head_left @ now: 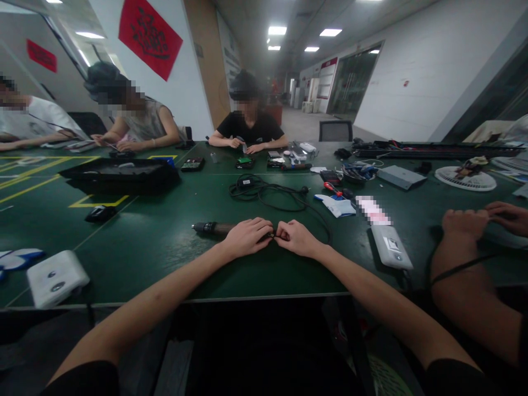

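Observation:
My left hand (pixel 249 237) is wrapped over the right part of an electric screwdriver (pixel 220 228). It lies across the green table, its dark chuck pointing left and much of its brownish body hidden by my fingers. At the tool's right end, my right hand (pixel 297 237) is closed in a pinch, fingertips almost against my left ones. A small dark piece with a shiny tip, seemingly a cord plug (pixel 271 235), shows between the hands. Beyond them lies a coiled black cord with an adapter (pixel 246 182); one stretch of it runs down behind my right wrist.
A black tray (pixel 119 175) and a computer mouse (pixel 100 213) are at left. White boxes (pixel 58 279) stand near both front corners, one by a glove (pixel 336 205). A co-worker's arms (pixel 466 247) rest at right; several people sit opposite.

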The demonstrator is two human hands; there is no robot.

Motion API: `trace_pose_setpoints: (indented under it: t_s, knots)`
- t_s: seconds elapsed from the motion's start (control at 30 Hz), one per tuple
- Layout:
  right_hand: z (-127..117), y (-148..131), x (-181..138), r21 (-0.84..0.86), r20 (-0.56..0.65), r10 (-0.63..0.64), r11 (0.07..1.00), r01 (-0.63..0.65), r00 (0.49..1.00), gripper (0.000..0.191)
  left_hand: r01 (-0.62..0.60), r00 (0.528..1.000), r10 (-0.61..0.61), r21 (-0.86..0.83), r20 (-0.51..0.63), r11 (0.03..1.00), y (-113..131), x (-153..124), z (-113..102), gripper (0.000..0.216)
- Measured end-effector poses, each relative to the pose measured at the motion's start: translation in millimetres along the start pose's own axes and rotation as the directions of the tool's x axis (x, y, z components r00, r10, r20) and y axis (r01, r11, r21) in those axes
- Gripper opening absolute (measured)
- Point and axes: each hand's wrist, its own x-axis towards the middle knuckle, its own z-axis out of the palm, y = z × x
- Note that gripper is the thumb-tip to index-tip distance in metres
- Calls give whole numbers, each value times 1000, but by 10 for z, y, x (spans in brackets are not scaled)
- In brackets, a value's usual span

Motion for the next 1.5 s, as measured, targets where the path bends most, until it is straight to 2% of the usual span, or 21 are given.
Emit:
trace_pose_setpoints:
  t_s: [0.47,0.67,0.87,1.0,1.17,1.3,1.5]
  knots:
    - [-11,-16,-5,-7,-1,15,1000,-15,1000,10,-65,998,65,9,-11,998,-41,-11,55,22]
    - [-10,-16,-2,-8,1,22,1000,-22,1000,10,-8,999,9,6,-38,1000,-31,-8,53,22]
    - [-7,-15,-1,-4,1,17,1000,-17,1000,11,-26,999,27,26,-22,999,-23,-9,47,23]
    - [-9,-11,-4,-5,-2,17,1000,-17,1000,10,4,999,-3,34,-37,999,-15,0,45,25]
    - [6,4,0,-5,-8,10,1000,-10,1000,12,-42,999,42,51,-10,998,-16,-5,44,23]
    - [2,-8,2,-6,-10,16,1000,-16,1000,11,-10,1000,12,72,-27,997,-27,-15,62,26]
    - [-25,-32,-2,-2,-1,15,1000,-15,1000,11,-45,999,45,87,2,995,-33,-17,67,23]
